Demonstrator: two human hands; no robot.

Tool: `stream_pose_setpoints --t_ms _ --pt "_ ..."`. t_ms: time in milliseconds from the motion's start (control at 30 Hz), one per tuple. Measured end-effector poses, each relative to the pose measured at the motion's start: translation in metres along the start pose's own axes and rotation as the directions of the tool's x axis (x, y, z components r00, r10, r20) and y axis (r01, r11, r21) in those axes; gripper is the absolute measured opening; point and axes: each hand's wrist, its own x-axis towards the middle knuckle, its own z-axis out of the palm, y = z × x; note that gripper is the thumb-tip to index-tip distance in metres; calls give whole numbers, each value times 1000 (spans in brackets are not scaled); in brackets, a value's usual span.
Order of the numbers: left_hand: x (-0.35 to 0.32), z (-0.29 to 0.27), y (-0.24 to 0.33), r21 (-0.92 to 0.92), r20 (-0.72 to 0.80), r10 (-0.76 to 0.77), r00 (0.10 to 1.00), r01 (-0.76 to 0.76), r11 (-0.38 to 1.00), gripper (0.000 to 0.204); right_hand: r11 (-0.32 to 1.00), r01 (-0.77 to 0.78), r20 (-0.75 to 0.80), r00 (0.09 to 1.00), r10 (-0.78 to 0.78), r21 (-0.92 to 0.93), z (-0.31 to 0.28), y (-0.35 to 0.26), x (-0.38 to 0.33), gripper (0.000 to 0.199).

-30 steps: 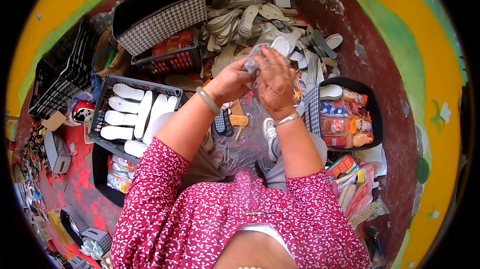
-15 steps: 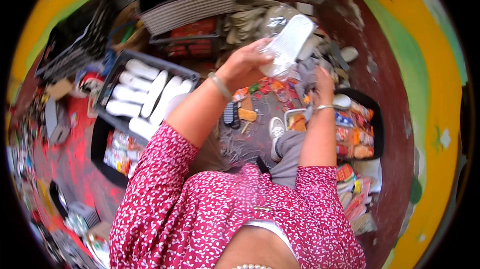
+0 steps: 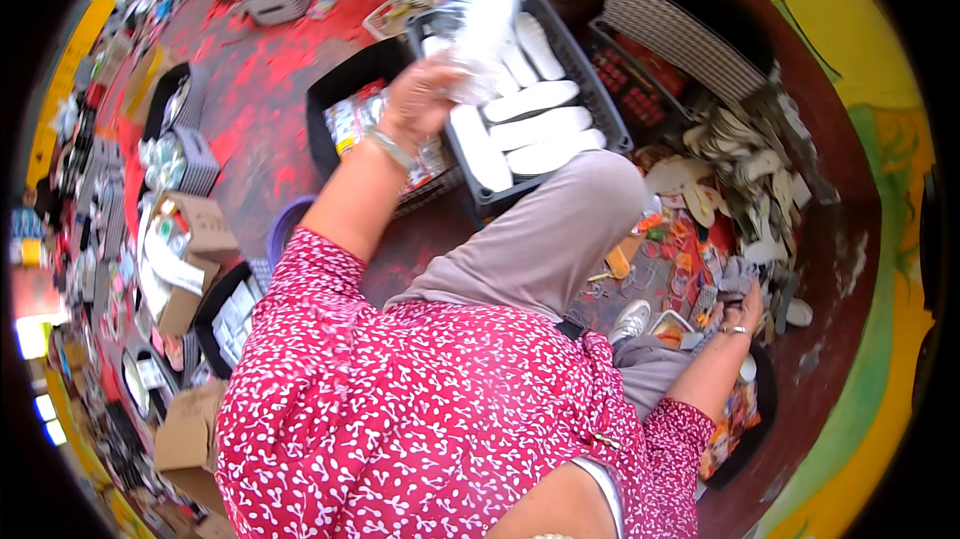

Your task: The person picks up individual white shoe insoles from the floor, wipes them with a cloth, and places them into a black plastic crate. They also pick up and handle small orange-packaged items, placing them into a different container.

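My left hand (image 3: 422, 99) is closed on a white shoe sole (image 3: 478, 24) in clear plastic wrap, blurred by motion. It hangs over the far left part of a dark grey crate (image 3: 480, 201). Several long white soles (image 3: 540, 131) lie in that crate. On the right, my right hand (image 3: 742, 311) is closed around a crumpled grey cloth (image 3: 738, 274), low beside a heap of loose pale soles (image 3: 735, 139).
A black basket of packaged goods (image 3: 322, 129) stands left of the crate. Behind the heap is a grey woven basket (image 3: 690, 34). Cardboard boxes (image 3: 190, 429) and a purple tub (image 3: 285, 229) are at left. Another black basket (image 3: 760, 409) sits beside my right forearm.
My view has turned left. My left hand has carried the wrapped sole from the front over to the crate, while my right hand keeps the grey cloth near the heap.
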Motion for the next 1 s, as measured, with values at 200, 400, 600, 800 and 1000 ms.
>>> stream_pose_setpoints --t_ms 200,400,600,800,1000 --pt "-116 -151 81 330 -642 334 690 -146 933 39 977 -129 18 991 134 -167 -6 15 21 29" --pt "-155 -237 15 125 -856 130 501 -43 991 32 978 -191 -42 981 188 -87 48 26 -17 27" --pt "-139 -316 -77 -86 -952 -168 254 306 948 38 983 -157 18 987 159 -100 30 41 -14 33" --pt "-130 -409 -138 97 -938 -263 225 900 426 28 960 -127 -19 992 126 -250 -7 51 -21 33" --pt "-139 -426 -159 57 -938 -330 110 984 168 27 983 -162 -132 980 149 -90 30 57 -68 31"
